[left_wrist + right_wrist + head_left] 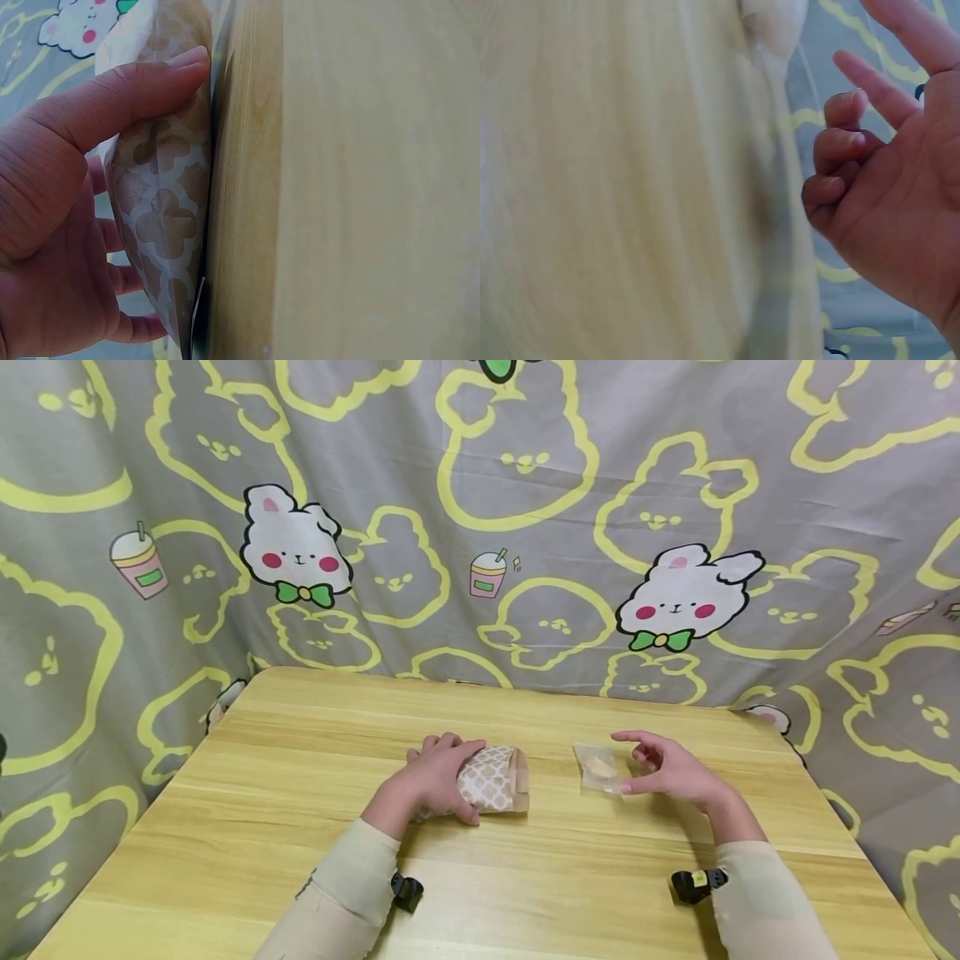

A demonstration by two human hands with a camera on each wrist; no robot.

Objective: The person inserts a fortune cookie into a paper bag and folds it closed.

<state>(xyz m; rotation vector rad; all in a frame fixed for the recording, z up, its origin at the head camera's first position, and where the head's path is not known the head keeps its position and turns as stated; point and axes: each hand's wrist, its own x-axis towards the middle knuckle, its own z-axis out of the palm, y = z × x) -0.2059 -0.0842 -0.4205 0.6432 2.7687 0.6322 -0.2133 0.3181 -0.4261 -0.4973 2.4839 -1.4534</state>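
A brown paper bag [491, 777] with a white lattice pattern lies on the table, its opening facing right. My left hand [438, 775] grips it from the left; in the left wrist view the thumb [161, 86] presses one side while the fingers reach round the other. To the right lies a small clear packet [598, 768] with a pale beige piece inside. Beside it is my right hand [671, 770], thumb tip right at the packet's lower right corner and index finger stretched out above. The right wrist view shows the other fingers [840, 142] bent, with nothing in them.
Both things lie on a light wooden table [525, 885] with rounded back corners. A grey curtain [420, 468] with rabbit and drink-cup prints hangs behind the table and along both sides. Black wrist cameras [693, 887] are strapped over both sleeves.
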